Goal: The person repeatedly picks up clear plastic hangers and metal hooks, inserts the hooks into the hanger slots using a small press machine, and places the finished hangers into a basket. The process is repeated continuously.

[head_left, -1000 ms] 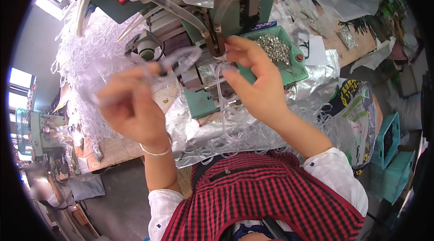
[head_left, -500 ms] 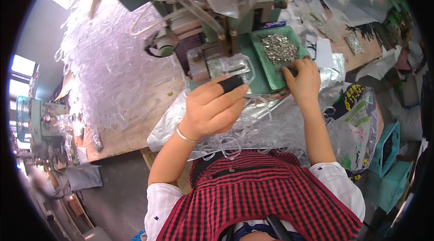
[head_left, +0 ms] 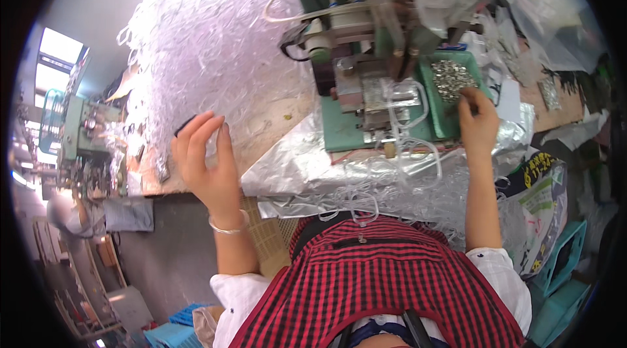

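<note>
My left hand (head_left: 210, 168), a black band around one finger and a bracelet at its wrist, is raised near the pile of clear plastic straps (head_left: 215, 54). Its fingers are spread with nothing visible between them. Over the green tray (head_left: 446, 127) is my right hand (head_left: 480, 122), its thumb and fingertips curled together at the edge of the small shiny metal pieces (head_left: 452, 79). Whatever the fingertips pinch is too small to make out. Left of the tray stands the green press (head_left: 339, 129), a clear strap (head_left: 428, 113) looped at its work plate, touched by neither hand.
Silver foil sheeting (head_left: 281, 158) covers the table's front, with loose clear straps (head_left: 385, 201) on it near my apron. Plastic bags (head_left: 542, 41) lie at the far right. Blue-green crates (head_left: 562, 253) stand at the lower right. Another machine (head_left: 85, 132) is at far left.
My left hand has left the press's work plate and moved left toward the strap pile, its fingers spreading. My right hand stays at the tray, its fingers curling in. The whole view has shifted.
</note>
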`<move>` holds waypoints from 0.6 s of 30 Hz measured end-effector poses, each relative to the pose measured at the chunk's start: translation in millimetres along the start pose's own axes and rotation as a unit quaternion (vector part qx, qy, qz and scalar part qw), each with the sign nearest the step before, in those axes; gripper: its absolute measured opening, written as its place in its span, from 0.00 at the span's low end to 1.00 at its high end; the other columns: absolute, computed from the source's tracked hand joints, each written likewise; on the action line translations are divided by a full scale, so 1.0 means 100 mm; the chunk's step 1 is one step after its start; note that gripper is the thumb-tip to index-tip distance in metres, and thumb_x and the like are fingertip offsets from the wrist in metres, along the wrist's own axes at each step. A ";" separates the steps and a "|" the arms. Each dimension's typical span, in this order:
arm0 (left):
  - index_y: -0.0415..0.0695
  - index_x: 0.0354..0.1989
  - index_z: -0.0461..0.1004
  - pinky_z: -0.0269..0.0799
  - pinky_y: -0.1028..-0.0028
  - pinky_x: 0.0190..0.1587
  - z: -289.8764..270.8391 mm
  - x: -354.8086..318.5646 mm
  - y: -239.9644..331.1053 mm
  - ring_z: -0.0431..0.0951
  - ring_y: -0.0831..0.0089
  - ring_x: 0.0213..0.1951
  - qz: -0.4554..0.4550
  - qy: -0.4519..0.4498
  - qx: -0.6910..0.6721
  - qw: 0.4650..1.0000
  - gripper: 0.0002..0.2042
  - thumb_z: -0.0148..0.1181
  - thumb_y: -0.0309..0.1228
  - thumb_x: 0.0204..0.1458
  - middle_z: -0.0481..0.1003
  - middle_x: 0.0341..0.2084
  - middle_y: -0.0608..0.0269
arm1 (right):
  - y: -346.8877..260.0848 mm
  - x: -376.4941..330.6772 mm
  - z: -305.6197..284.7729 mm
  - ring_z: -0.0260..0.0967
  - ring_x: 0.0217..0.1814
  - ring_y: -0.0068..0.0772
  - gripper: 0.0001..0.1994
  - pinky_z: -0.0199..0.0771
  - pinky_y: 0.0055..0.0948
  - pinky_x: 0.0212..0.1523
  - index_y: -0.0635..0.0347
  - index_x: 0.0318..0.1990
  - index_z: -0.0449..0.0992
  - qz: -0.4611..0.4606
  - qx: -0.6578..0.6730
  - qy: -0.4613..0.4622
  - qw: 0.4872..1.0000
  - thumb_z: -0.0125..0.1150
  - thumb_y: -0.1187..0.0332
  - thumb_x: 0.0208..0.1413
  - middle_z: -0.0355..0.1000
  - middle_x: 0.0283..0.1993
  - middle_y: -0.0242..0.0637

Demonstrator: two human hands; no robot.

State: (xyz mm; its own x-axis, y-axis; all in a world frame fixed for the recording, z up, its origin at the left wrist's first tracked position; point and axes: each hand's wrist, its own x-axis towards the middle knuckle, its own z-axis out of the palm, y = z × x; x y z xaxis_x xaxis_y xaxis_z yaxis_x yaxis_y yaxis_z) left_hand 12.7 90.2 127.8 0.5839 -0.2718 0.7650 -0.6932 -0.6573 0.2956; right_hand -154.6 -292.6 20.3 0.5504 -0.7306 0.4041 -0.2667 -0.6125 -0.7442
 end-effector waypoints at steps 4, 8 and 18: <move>0.47 0.39 0.80 0.69 0.57 0.50 0.33 -0.32 -0.66 0.73 0.53 0.48 0.003 -0.247 0.255 0.935 0.12 0.68 0.23 0.44 0.74 0.43 0.57 | -0.12 0.07 0.11 0.79 0.42 0.44 0.07 0.76 0.36 0.46 0.62 0.41 0.83 -0.051 -0.023 0.012 0.998 0.67 0.72 0.55 0.81 0.39 0.43; 0.45 0.39 0.77 0.69 0.55 0.49 0.88 -0.83 -1.17 0.73 0.53 0.48 -0.067 -0.235 0.342 0.907 0.11 0.64 0.23 0.45 0.72 0.44 0.56 | -0.01 -0.11 0.00 0.79 0.45 0.36 0.07 0.75 0.31 0.47 0.62 0.42 0.83 -0.041 -0.058 0.021 0.997 0.67 0.74 0.56 0.81 0.40 0.41; 0.45 0.41 0.77 0.73 0.58 0.45 0.80 -0.90 -1.26 0.74 0.52 0.46 -0.001 -0.221 0.210 0.952 0.14 0.60 0.19 0.44 0.72 0.42 0.54 | -0.35 -0.19 -0.34 0.76 0.43 0.35 0.07 0.73 0.31 0.47 0.61 0.38 0.84 -0.045 0.081 0.002 0.996 0.67 0.77 0.50 0.79 0.37 0.37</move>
State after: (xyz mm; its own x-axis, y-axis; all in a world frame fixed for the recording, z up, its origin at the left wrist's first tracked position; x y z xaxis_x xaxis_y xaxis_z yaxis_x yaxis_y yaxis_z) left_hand 81.3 141.1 -24.4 0.7700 -0.4790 0.4215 -0.5163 -0.8559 -0.0295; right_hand -182.9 -267.6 57.2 0.5625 -0.6763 0.4757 -0.0846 -0.6194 -0.7805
